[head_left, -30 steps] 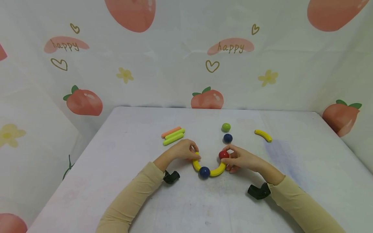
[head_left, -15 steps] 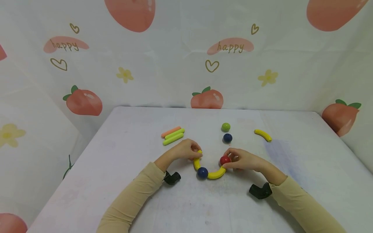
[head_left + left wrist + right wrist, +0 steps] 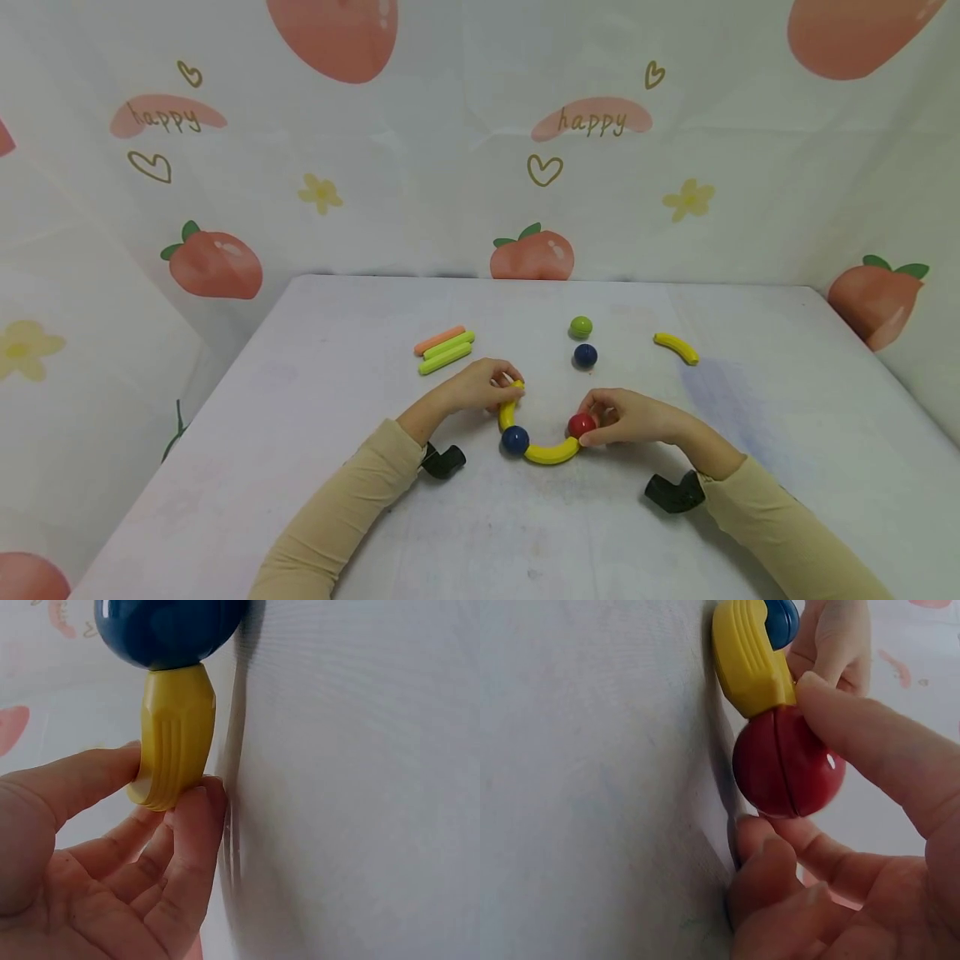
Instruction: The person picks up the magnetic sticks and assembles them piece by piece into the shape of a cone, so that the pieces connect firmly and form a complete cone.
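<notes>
Near the frame's centre, on the white table (image 3: 315, 392), the left hand (image 3: 474, 387) pinches the free end of a yellow curved stick (image 3: 508, 410) joined to a dark blue ball (image 3: 514, 439); a second yellow curved stick (image 3: 551, 453) runs on to the red ball (image 3: 581, 425), gripped by the right hand (image 3: 628, 417); green ball (image 3: 581, 327) and another blue ball (image 3: 585, 356) lie just above

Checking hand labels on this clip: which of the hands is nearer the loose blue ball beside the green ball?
Right. The right hand lies just below the loose blue ball, gripping the red ball; the left hand sits farther off to its left.
</notes>
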Demonstrator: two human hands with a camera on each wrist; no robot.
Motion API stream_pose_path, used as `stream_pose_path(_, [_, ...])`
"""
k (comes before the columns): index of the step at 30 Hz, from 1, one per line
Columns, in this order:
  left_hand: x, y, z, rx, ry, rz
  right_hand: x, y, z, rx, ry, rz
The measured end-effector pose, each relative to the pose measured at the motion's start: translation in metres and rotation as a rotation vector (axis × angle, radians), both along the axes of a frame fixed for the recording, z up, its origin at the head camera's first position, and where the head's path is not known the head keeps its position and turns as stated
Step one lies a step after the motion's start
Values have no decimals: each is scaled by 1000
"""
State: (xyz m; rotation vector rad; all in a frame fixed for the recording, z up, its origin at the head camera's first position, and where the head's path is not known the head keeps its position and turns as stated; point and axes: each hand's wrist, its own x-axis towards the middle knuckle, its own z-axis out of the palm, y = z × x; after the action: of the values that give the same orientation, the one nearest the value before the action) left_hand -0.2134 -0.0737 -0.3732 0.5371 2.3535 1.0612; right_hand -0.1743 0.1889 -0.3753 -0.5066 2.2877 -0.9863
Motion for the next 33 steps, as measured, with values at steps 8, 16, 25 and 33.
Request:
stream_pose_path(8, [-1,-1,-1,23,-37,-11,-4,9,-2,-32,-10,23])
stream_pose_path(16, [0,-4,-1,40,-29,-5,-13,26,0,-31,77,-84])
stream_pose_path(25, [1,-4,-1,68,-51,11,-26,51,9,-3,251,-321])
stream_pose_path(33, [0,-3,-2,65,-61,31,-33,72,12,75,387,-448])
